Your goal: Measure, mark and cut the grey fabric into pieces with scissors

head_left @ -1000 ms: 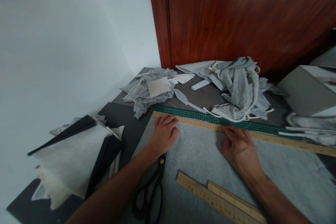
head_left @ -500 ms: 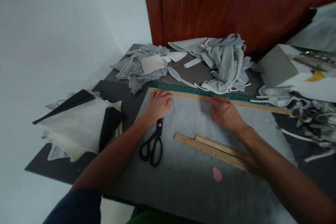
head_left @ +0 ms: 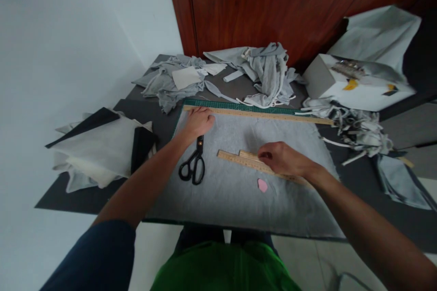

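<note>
A long wooden ruler point(head_left: 273, 116) lies across the far edge of a grey cloth point(head_left: 235, 200). My left hand point(head_left: 198, 123) rests flat on the ruler's left end, fingers stretched over it. Just below that hand are black-handled scissors point(head_left: 194, 163), their blades partly under it. My right hand point(head_left: 282, 157) is over two shorter wooden rulers, a front one point(head_left: 232, 158) and a back one point(head_left: 247, 154), with its fingers curled together at the back one. Whether it grips anything is hidden. Nearer me lies a pink piece point(head_left: 262, 185), perhaps tailor's chalk.
A green cutting mat point(head_left: 225, 105) shows under the cloth's far edge. Grey fabric scraps point(head_left: 269, 72) are heaped behind it. Folded pale cloth point(head_left: 99, 145) hangs near the left edge. At right are a white box point(head_left: 365, 84) and tangled strips point(head_left: 362, 129).
My right hand has left the long ruler and come nearer, over the short rulers, with its fingers curling. My left hand stays on the long ruler. The view has tilted down and shifted right.
</note>
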Tool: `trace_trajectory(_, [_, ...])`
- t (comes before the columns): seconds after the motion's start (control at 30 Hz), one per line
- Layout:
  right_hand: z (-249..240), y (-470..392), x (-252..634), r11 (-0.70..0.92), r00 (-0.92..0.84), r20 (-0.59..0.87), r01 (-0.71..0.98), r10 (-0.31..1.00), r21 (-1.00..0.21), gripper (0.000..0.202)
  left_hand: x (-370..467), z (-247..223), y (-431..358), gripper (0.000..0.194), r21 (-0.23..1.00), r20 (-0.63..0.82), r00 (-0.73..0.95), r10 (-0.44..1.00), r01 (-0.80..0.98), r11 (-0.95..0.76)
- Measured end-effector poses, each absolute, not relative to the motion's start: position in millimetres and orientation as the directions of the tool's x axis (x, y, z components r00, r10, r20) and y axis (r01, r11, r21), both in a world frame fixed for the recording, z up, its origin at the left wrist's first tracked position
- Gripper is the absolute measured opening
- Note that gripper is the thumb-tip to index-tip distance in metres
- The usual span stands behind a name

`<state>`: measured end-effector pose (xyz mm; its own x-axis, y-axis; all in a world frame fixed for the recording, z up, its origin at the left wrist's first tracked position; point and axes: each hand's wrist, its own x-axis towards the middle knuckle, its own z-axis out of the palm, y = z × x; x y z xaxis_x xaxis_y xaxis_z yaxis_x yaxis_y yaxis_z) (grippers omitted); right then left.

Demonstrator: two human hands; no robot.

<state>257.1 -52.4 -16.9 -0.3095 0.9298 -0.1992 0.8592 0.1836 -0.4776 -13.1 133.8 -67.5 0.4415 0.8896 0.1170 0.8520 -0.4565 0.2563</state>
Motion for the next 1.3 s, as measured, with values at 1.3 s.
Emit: trace_trajectory(1.3, [-28, 186, 148, -0.079, -0.167, -0.12, 0.234, 0.979, -0.969, 0.018, -19, -64, 125, 0.038, 0.202, 0.153, 0.472, 0.868, 0.845, -0.495])
